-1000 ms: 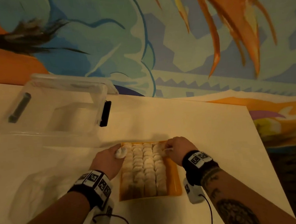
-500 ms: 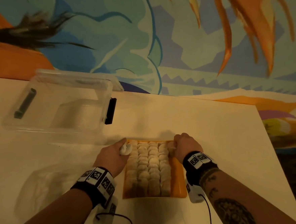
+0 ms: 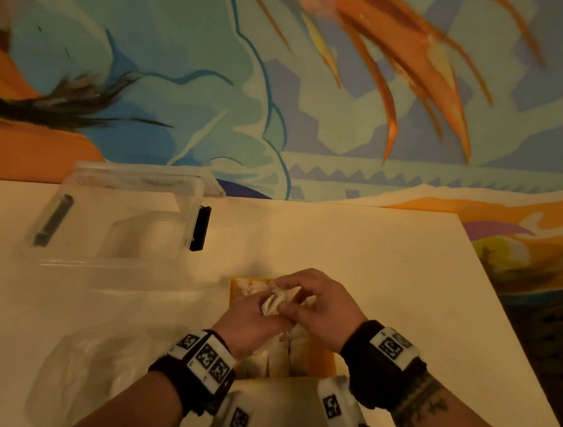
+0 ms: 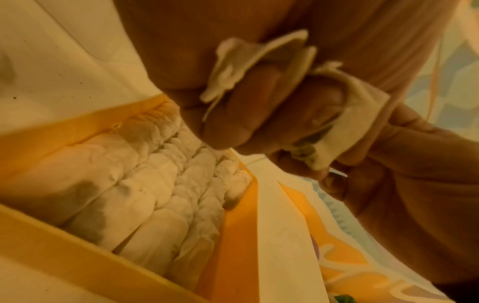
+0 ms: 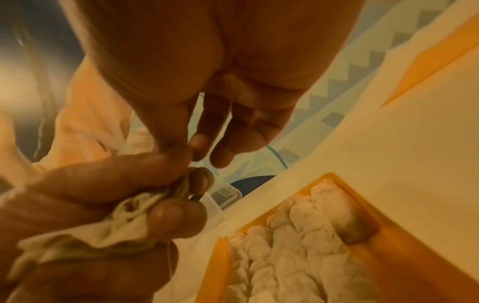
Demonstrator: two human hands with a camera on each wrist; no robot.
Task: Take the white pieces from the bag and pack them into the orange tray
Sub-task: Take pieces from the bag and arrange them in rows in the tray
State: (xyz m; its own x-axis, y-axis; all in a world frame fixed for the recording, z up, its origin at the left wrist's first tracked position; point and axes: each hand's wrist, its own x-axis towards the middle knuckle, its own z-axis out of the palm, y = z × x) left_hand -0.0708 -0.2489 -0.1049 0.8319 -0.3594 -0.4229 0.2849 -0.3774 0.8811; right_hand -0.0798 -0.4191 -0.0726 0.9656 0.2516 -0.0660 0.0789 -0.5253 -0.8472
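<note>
The orange tray (image 3: 326,360) lies near the table's front edge, packed with rows of white pieces (image 4: 155,194). Both hands meet above its far half. My left hand (image 3: 259,316) grips a crumpled white piece (image 3: 269,306) in its curled fingers; in the left wrist view the white piece (image 4: 249,67) sticks out between the fingers (image 4: 233,123). My right hand (image 3: 291,299) pinches the same piece with thumb and forefinger, and its other fingers hang loose. In the right wrist view the white piece (image 5: 124,223) sits beside the tray (image 5: 404,256). The clear bag (image 3: 85,377) lies left of the tray.
A clear plastic box (image 3: 114,225) with a black latch stands open at the table's back left. The cream table (image 3: 377,273) ends at the right over a patterned carpet. A painted wall rises behind.
The hands left the tray's far corners and came together over the tray. The white piece that the left hand held is now held by both hands.
</note>
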